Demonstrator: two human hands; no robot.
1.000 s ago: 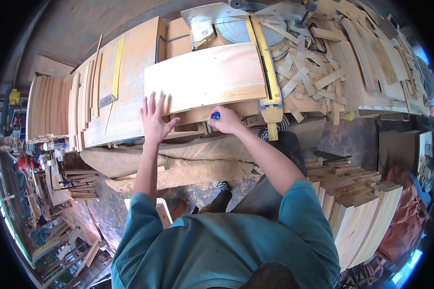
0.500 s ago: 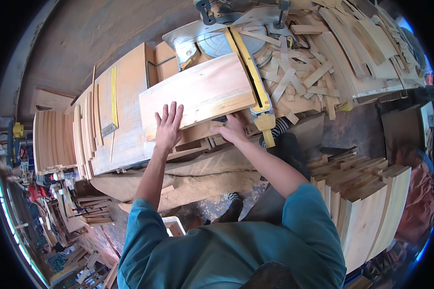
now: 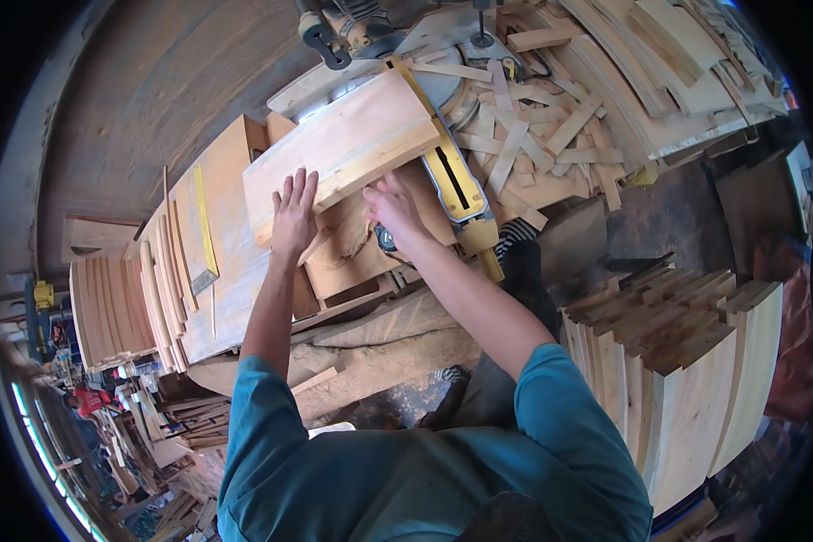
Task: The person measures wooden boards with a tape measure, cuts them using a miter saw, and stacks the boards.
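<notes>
A thick, pale wooden board lies slantwise on the saw's table, its right end over the yellow slotted strip of a mitre saw. My left hand rests on the board's near left part, fingers stretched flat across its top. At the middle of the near edge, my right hand has its fingers curled closed against the wood; whether anything is inside them is hidden. Just below that wrist sits a small dark tape measure, partly covered by the hand.
Thin offcuts lie heaped right of the saw. A yellow-bladed square and upright boards occupy the left bench. Beside me at right stands a tall stack of boards. The saw head is beyond the board.
The board has slid away from me toward the saw's back, uncovering more of the yellow strip's near end. Both hands moved with it. The tape measure shows more clearly.
</notes>
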